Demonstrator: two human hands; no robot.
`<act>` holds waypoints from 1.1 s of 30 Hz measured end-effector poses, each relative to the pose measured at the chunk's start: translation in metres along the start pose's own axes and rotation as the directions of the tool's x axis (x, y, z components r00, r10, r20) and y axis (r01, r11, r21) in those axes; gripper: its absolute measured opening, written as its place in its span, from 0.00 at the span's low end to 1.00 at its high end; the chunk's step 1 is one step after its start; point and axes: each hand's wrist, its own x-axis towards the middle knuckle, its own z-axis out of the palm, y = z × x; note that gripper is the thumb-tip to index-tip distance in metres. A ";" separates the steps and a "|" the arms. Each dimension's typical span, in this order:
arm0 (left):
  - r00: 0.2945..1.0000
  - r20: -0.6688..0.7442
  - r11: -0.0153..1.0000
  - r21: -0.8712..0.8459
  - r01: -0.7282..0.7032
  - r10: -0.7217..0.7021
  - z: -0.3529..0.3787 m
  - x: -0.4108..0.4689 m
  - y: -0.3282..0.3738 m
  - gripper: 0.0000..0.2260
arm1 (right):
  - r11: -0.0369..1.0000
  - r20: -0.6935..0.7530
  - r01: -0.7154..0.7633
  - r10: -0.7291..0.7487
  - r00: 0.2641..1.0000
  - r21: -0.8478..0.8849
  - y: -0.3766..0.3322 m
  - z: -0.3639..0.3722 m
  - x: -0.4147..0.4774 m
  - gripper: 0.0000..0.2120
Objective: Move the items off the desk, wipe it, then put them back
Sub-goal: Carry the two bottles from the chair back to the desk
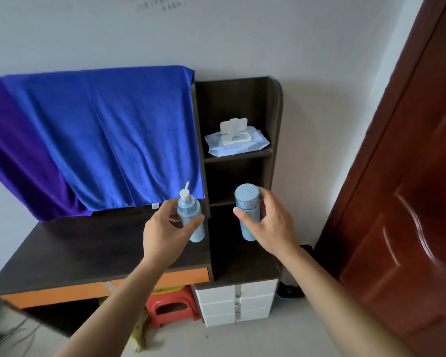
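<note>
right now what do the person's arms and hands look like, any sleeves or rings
Both forearms are bare to the frame edge. Neither the left hand nor the right hand shows gloves or rings. A dark shape by the right wrist may be a strap; unclear.

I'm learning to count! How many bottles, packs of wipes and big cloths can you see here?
Bottles: 2, the pump bottle in the left hand and the capped bottle in the right hand
Wipes: 1, the wipes pack
Cloths: 1, the blue cloth
Total: 4
</note>
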 end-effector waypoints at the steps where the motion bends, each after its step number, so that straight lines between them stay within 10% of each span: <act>1: 1.000 -0.020 1.000 0.000 0.007 -0.007 -0.002 0.015 -0.005 0.18 | 1.000 0.027 0.011 -0.011 1.000 0.002 -0.001 0.010 0.020 0.31; 11: 0.987 -0.089 0.990 0.030 0.138 -0.135 -0.019 0.147 -0.114 0.19 | 0.996 0.104 -0.044 0.035 0.994 0.083 -0.011 0.146 0.148 0.27; 33: 0.832 0.344 0.900 0.159 0.406 -0.436 0.099 0.296 -0.308 0.19 | 0.893 0.251 -0.440 0.450 0.857 -0.097 0.070 0.360 0.199 0.30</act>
